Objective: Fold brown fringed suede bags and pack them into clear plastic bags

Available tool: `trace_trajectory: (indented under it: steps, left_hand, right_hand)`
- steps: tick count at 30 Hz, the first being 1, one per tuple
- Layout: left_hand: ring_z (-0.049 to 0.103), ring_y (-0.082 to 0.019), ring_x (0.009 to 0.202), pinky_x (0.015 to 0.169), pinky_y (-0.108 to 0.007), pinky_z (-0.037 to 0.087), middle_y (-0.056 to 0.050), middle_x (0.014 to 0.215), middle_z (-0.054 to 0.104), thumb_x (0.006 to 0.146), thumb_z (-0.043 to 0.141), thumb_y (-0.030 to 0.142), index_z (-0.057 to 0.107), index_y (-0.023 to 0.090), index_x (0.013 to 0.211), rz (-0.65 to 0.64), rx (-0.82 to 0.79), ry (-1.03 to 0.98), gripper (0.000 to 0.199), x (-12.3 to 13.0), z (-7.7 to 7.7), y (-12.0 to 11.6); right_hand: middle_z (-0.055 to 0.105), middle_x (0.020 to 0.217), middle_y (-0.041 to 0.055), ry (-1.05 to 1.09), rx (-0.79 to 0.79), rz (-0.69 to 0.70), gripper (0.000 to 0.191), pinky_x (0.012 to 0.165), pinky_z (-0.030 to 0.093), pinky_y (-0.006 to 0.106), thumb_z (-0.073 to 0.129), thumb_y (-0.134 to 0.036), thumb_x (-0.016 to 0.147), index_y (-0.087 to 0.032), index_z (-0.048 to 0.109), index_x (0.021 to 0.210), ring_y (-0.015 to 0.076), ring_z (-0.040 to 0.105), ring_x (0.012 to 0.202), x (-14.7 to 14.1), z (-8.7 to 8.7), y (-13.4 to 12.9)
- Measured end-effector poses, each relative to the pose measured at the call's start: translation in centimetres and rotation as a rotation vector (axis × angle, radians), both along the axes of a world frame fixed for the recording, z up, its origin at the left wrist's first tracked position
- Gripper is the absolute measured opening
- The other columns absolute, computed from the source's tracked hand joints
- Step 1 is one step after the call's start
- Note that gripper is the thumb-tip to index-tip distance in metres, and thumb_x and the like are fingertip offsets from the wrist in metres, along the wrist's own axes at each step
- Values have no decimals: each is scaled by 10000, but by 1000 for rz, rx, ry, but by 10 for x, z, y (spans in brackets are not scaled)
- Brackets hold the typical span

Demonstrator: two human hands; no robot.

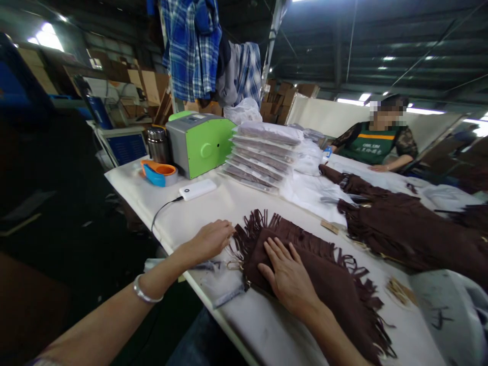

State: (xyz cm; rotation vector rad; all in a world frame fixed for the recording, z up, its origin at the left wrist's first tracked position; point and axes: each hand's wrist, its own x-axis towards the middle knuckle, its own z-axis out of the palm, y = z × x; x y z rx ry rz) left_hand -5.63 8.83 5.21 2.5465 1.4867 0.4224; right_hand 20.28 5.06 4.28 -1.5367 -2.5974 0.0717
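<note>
A dark brown fringed bag [335, 284] lies flat on the white table in front of me, with long strips of fringe along its far and right sides. My right hand [287, 272] rests flat on it, palm down and fingers spread. At the bag's left end, my left hand [215, 238] has its fingers curled together at the fringe strips [241, 239]; the fingertips are partly hidden, and they seem to pinch the strips. A gold-coloured metal clasp [234, 265] shows at the bag's left edge, below my left hand.
Clear plastic packaging [224, 287] lies by the near table edge [208, 300]. Behind stand a white power bank [197, 189], a tape roll [162, 173], a green-grey machine [202, 145] and stacked bagged goods [263, 157]. More brown fringed items [412, 229] lie right; a co-worker [375, 140] sits beyond.
</note>
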Motion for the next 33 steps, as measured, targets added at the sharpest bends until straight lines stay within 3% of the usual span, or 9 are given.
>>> trace_trajectory:
  steps: [3, 8, 11, 14, 16, 20, 25, 30, 33]
  left_hand:
    - [579, -239, 992, 872, -349, 453, -65, 1062, 632, 892, 496, 181, 577, 211, 1006, 13, 26, 131, 143, -9, 2, -8]
    - [639, -233, 763, 681, -313, 459, -41, 789, 665, 923, 481, 321, 613, 213, 805, 117, -209, 300, 208, -26, 27, -23]
    - [639, -233, 871, 756, -321, 467, -54, 924, 678, 922, 493, 330, 628, 212, 932, 141, -119, 176, 181, -17, 35, -12]
    - [542, -220, 1159, 974, -324, 406, -82, 1264, 590, 932, 509, 366, 530, 210, 1248, 6, -38, -50, 353, 3, 27, 12]
    - [495, -224, 1228, 1027, -326, 369, -96, 1352, 540, 933, 515, 404, 486, 198, 1322, -84, -83, -83, 441, 15, 19, 27]
    - [592, -224, 1039, 931, -324, 420, -75, 1107, 672, 975, 420, 379, 640, 189, 1090, -116, -126, 9, 313, 29, 10, 49]
    - [613, -195, 876, 803, -283, 440, -52, 925, 679, 991, 351, 396, 644, 195, 942, -84, -112, 67, 359, 38, 10, 66]
    - [561, -263, 955, 786, -320, 429, -81, 999, 632, 831, 615, 541, 576, 184, 1015, -25, -58, 81, 404, 42, 11, 52]
    - [541, -250, 949, 803, -319, 417, -67, 1000, 605, 831, 630, 513, 542, 191, 996, -41, -51, 99, 373, 36, 14, 39]
  right_hand:
    - [343, 1522, 64, -24, -24, -7, 637, 1188, 138, 506, 335, -565, 963, -153, 393, 1445, 268, 251, 1432, 3, -1, 4]
    - [338, 1523, 50, -4, -33, -18, 645, 1190, 125, 504, 331, -579, 958, -166, 383, 1451, 261, 235, 1438, 4, 3, 2]
    - [338, 1523, 48, -3, -42, -11, 634, 1189, 121, 503, 335, -568, 961, -167, 385, 1450, 258, 229, 1440, 3, 3, 1]
    - [348, 1520, 46, -5, -42, -21, 611, 1189, 123, 498, 350, -541, 966, -164, 396, 1444, 256, 233, 1439, 2, 5, 0]
    - [361, 1514, 50, -1, -39, -40, 599, 1187, 124, 495, 355, -528, 968, -160, 407, 1439, 256, 238, 1438, 2, 5, 0]
    - [379, 1505, 76, 27, -9, -94, 596, 1180, 126, 499, 364, -517, 969, -143, 421, 1429, 265, 248, 1434, 2, 5, 7]
    - [383, 1501, 101, 69, -26, -133, 610, 1181, 101, 509, 382, -521, 962, -122, 433, 1420, 274, 234, 1437, 5, 5, 19]
    - [343, 1525, 64, 265, -188, -86, 605, 1192, 144, 463, 229, -517, 994, -153, 372, 1456, 207, 230, 1441, 24, 15, 18]
    - [305, 1546, 45, 356, -96, -177, 602, 1194, 160, 439, 182, -505, 999, -173, 320, 1482, 184, 204, 1448, 39, 15, 13]
